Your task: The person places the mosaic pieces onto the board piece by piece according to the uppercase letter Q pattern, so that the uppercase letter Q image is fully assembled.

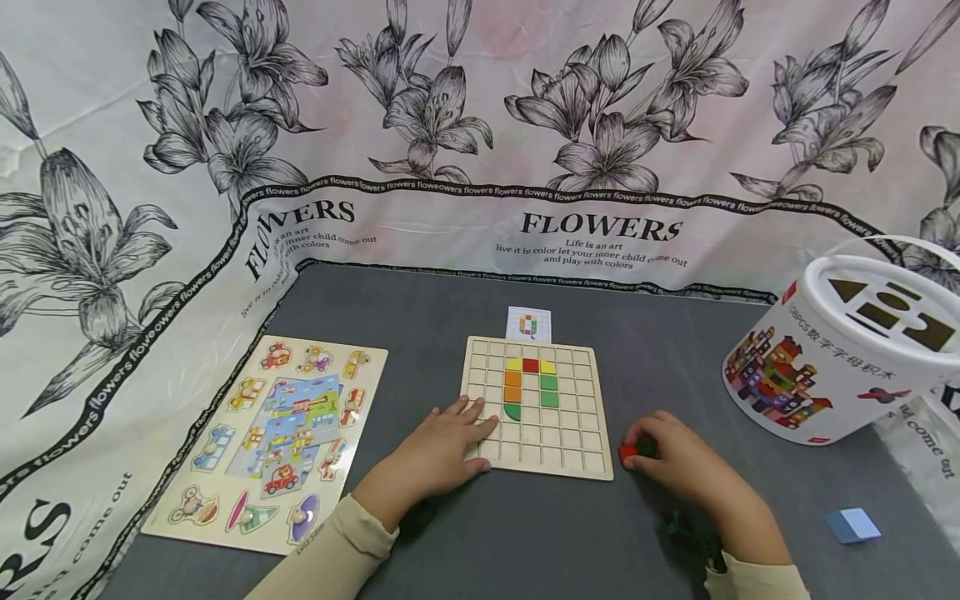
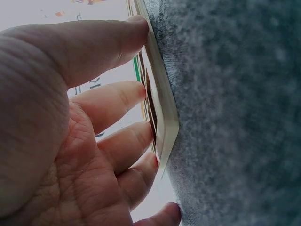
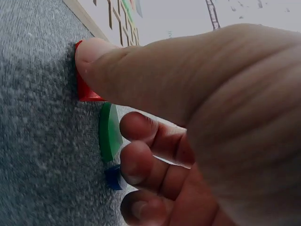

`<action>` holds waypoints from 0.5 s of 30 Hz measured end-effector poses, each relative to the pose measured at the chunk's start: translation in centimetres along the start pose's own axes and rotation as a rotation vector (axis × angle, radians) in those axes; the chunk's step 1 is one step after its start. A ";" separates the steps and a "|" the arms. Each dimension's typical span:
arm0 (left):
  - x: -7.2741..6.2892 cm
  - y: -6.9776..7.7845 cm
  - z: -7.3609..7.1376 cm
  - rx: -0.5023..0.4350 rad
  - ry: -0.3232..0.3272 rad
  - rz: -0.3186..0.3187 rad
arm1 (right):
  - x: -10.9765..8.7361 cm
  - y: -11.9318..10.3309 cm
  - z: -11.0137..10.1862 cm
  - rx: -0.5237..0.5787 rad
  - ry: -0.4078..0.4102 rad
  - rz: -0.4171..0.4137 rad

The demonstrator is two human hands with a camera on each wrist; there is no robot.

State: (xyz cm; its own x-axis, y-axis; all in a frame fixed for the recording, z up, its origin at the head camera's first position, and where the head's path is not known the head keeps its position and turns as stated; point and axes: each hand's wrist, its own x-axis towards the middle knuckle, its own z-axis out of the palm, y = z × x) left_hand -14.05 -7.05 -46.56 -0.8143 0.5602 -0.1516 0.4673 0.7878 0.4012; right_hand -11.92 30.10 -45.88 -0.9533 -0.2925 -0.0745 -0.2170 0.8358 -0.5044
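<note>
A square wooden grid board (image 1: 585, 450) lies flat on the table, with red, yellow, orange and green pieces (image 1: 549, 390) set in an arch of its cells. My left hand (image 1: 442, 450) rests on the board's left edge, fingers spread and nearly straight, thumb near the front corner. Right of the board, my right hand (image 1: 678, 462) pinches a red block (image 3: 87, 89) at the table surface; the thumb presses its side and the index finger is mostly hidden. Beside it lie a green curved block (image 3: 110, 134) and a blue piece (image 3: 113, 176), close to the other curled fingers.
A small picture card (image 1: 528, 323) touches the board's far edge. On the left lies a wooden vehicle puzzle (image 1: 225, 500). A white lidded bucket (image 1: 780, 400) stands at the right, with a light blue block (image 1: 853, 527) in front. A flowered cloth (image 1: 450, 225) borders the table.
</note>
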 end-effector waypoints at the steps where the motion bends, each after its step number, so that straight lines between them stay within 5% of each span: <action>1: 0.0 0.0 0.0 -0.002 -0.001 -0.001 | 0.1 -0.2 0.0 0.008 0.000 0.011; 9: -0.1 0.1 -0.2 -0.014 0.005 0.002 | 1.7 -3.2 -0.4 0.102 0.145 0.075; 15: 0.0 0.0 0.0 -0.003 0.010 -0.004 | 5.3 -7.1 0.7 0.128 0.124 -0.019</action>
State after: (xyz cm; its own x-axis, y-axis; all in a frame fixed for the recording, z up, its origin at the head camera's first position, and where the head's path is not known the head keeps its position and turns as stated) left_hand -14.05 -7.05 -46.53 -0.8195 0.5548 -0.1438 0.4634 0.7890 0.4034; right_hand -15.33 22.27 -43.30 -0.9697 -0.2413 0.0388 -0.2141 0.7622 -0.6109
